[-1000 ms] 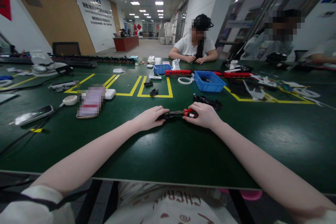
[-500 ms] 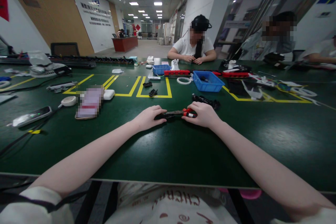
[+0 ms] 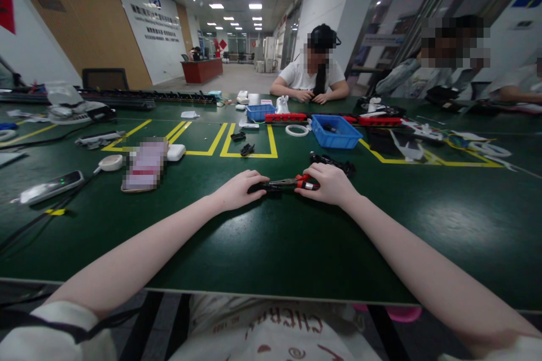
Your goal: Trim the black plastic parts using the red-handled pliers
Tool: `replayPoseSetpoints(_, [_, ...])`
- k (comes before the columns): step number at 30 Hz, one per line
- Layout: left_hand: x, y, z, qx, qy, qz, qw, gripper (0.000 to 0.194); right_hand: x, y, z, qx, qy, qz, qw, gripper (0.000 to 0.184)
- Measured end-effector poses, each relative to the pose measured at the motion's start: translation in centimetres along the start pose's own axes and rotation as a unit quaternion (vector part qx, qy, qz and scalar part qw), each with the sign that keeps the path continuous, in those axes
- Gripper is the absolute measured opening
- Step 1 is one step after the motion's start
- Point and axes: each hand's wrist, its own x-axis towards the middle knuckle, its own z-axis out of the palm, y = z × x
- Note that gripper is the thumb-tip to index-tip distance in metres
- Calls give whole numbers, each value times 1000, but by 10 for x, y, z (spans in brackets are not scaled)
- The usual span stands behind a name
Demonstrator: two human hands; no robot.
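My right hand [image 3: 332, 185] is closed round the red-and-black handles of a pair of long-nose pliers [image 3: 288, 181]. The jaws point left and meet a small black part [image 3: 273, 187] just above the tabletop. Pinching the left end of that part, my left hand [image 3: 241, 189] keeps its thumb and fingers around it. How the jaws sit on the part is too small to tell. Behind my right hand lies a black jointed assembly [image 3: 336, 163], partly hidden by the hand.
On the green table [image 3: 262, 248], two small black pieces [image 3: 247, 149] lie inside a yellow-taped rectangle. A blue bin [image 3: 335, 132] with black parts stands behind my right hand. To the left are a phone [image 3: 145, 164] and a white case [image 3: 176, 152]. A person [image 3: 315, 70] sits opposite.
My hands stay almost in place. The pliers have shifted very slightly to the right and tilted a little against the black part.
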Motion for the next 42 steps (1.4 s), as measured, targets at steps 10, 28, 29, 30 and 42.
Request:
replayPoseSetpoints(10, [0, -2, 0, -17, -6, 10, 1000, 30, 0, 0, 4, -9, 13, -6, 1000, 42])
replayPoseSetpoints(28, [0, -2, 0, -34, 1, -6, 999, 24, 0, -1, 6, 36, 11, -7, 999, 41])
replayPoseSetpoints(29, [0, -2, 0, -38, 4, -6, 999, 25, 0, -1, 6, 39, 9, -5, 999, 41])
replayPoseSetpoints(30, [0, -3, 0, -42, 6, -6, 999, 25, -1, -1, 7, 41, 7, -4, 999, 41])
replayPoseSetpoints(42, [-1, -3, 1, -43, 14, 3, 999, 26, -2, 0, 8, 85, -25, 25, 996, 40])
